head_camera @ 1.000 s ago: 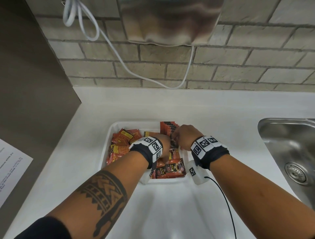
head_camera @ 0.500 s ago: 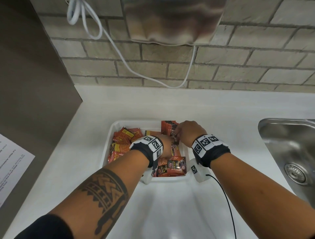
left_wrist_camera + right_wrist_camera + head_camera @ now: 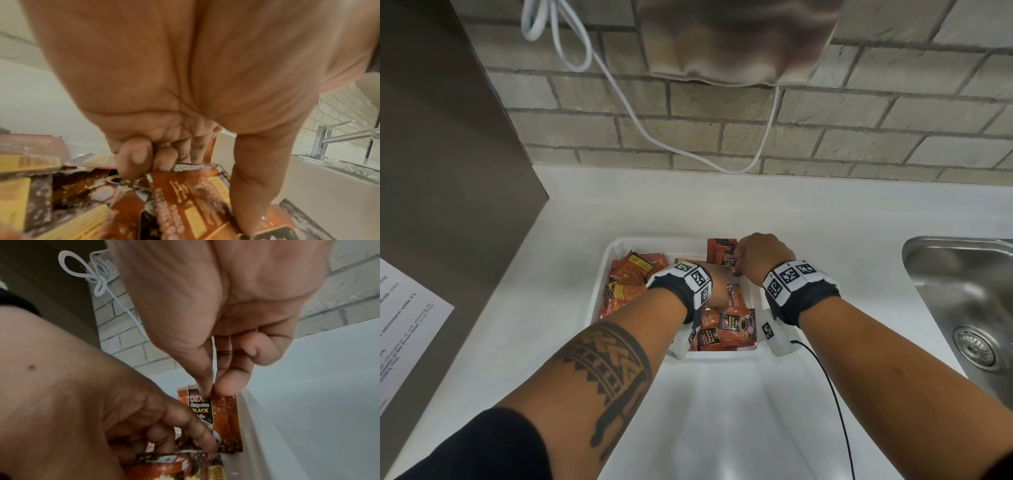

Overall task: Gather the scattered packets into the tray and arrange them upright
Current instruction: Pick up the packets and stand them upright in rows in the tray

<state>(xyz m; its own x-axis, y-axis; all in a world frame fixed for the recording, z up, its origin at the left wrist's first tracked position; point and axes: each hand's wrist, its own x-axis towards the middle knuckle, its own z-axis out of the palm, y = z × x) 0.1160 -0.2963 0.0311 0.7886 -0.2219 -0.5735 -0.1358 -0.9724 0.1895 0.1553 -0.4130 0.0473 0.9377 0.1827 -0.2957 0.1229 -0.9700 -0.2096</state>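
Observation:
A white tray on the counter holds several orange-brown coffee packets. Loose packets lie flat in its left and near parts. A short row of upright packets stands in the far right corner. My right hand pinches the top of the front upright packet between thumb and forefinger. My left hand is down in the middle of the tray. Its fingers curl over the far edge of a loose packet, and its thumb lies along the packet's side.
A steel sink is sunk into the counter at the right, with a tap behind it. A black cable runs from my right wrist. A white cord hangs on the brick wall. A brown panel with a paper sheet stands left.
My right hand has moved slightly away from me, up to the upright row in the tray's far right corner. My left hand stays low among the loose packets.

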